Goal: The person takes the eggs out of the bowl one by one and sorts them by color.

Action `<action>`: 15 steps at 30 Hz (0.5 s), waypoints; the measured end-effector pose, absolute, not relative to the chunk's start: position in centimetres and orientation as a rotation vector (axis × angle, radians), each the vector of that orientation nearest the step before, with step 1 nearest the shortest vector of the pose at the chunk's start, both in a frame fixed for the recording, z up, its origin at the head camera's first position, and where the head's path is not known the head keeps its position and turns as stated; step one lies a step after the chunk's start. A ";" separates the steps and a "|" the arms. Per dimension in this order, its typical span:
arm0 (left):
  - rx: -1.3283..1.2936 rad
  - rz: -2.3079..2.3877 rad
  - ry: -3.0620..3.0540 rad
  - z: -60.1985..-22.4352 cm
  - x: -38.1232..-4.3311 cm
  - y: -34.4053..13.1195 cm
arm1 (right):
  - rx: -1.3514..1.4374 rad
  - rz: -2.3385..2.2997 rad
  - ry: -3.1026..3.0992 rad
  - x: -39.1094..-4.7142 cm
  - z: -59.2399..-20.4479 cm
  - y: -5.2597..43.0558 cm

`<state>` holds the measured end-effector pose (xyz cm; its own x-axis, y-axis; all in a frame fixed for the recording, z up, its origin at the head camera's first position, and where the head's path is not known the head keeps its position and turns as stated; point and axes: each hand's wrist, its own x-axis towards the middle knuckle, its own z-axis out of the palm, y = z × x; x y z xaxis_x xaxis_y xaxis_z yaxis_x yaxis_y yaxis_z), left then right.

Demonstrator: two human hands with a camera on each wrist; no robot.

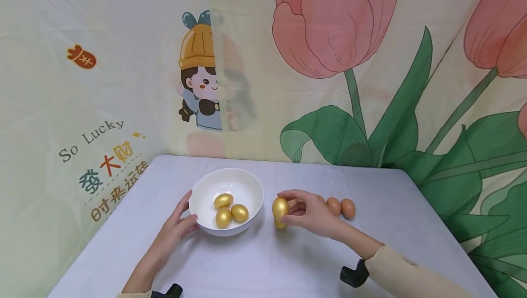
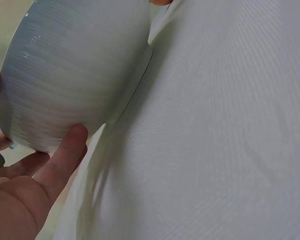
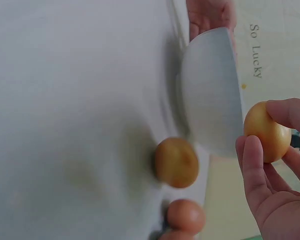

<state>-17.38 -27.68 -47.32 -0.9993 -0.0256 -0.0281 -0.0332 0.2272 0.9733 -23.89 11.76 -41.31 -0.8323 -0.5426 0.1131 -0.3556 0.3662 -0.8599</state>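
Note:
A white bowl (image 1: pixel 253 188) stands on the table, three golden eggs (image 1: pixel 223 218) together inside it. My left hand (image 1: pixel 174 227) rests against the bowl's left side, fingers spread over its outer wall; the left wrist view shows one fingertip (image 2: pixel 78 131) low on that wall. To the right of the bowl, my right hand (image 1: pixel 310 213) pinches another golden egg (image 1: pixel 280 207) between thumb and fingers, raised above the table. One more golden egg (image 3: pixel 176 162) lies on the cloth below it, partly covered by the held egg in the head view.
Two brown eggs (image 1: pixel 348 208) lie side by side just beyond my right hand. White cloth covers the table (image 1: pixel 370 188), and a printed backdrop (image 1: pixel 255 83) with tulips hangs behind its far edge.

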 end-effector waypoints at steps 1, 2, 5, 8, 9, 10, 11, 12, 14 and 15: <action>-0.058 1.948 2.454 -47.3 -17.4 -27.7 | -0.824 -1.462 2.433 -23.9 -41.6 12.3; -0.060 1.945 2.455 -47.3 -17.4 -27.7 | -0.837 -1.467 2.425 -23.9 -42.0 12.8; -0.069 1.940 2.456 -47.3 -17.4 -27.7 | -0.863 -1.468 2.417 -24.0 -42.8 14.2; -0.074 1.942 2.450 -47.4 -17.5 -27.7 | -0.850 -1.445 2.442 -23.9 -43.5 15.3; -0.076 1.938 2.450 -47.4 -17.5 -27.7 | -0.846 -1.433 2.457 -23.9 -43.8 15.5; -0.077 1.937 2.448 -47.4 -17.5 -27.7 | -0.839 -1.424 2.468 -23.9 -44.0 15.7; -0.079 1.935 2.446 -47.4 -17.5 -27.7 | -0.831 -1.413 2.480 -23.9 -44.2 15.9; -0.080 1.935 2.444 -47.4 -17.5 -27.7 | -0.829 -1.403 2.489 -23.9 -44.4 16.0; -0.083 1.934 2.443 -47.4 -17.5 -27.8 | -0.827 -1.376 2.519 -24.0 -44.9 16.1; -0.083 1.934 2.443 -47.4 -17.5 -27.8 | -0.825 -1.371 2.526 -24.1 -45.2 16.1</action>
<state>-17.54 -27.76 -47.39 -0.9983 -0.0266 -0.0521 -0.0569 0.2286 0.9719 -24.11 16.14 -45.16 -0.8372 -0.5326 0.1240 -0.3943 0.4308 -0.8118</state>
